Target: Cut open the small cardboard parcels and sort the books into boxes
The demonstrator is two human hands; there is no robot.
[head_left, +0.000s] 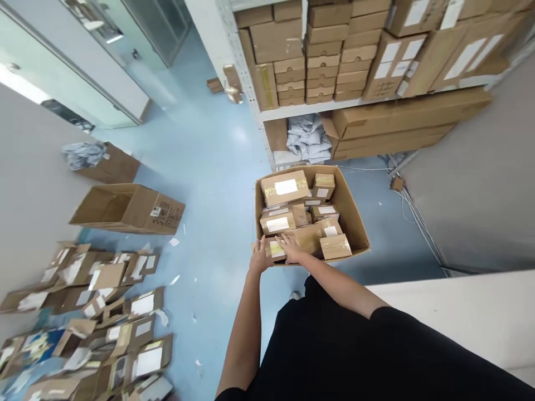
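A large open cardboard carton stands in front of me, filled with several smaller taped boxes bearing white labels. At its near left corner lies a small cardboard box with a yellowish taped label. My left hand grips this box's left end, its fingers over the top. My right hand rests on the right end with fingers spread. Beside it are a long brown box and a small taped box. Farther back in the carton sits a larger labelled box. The undersides of both hands are hidden.
Shelving packed with cardboard boxes stands beyond the carton. Grey plastic packages fill its lower level. An open carton stands to the left, near a heap of torn boxes. Cables run along the right wall.
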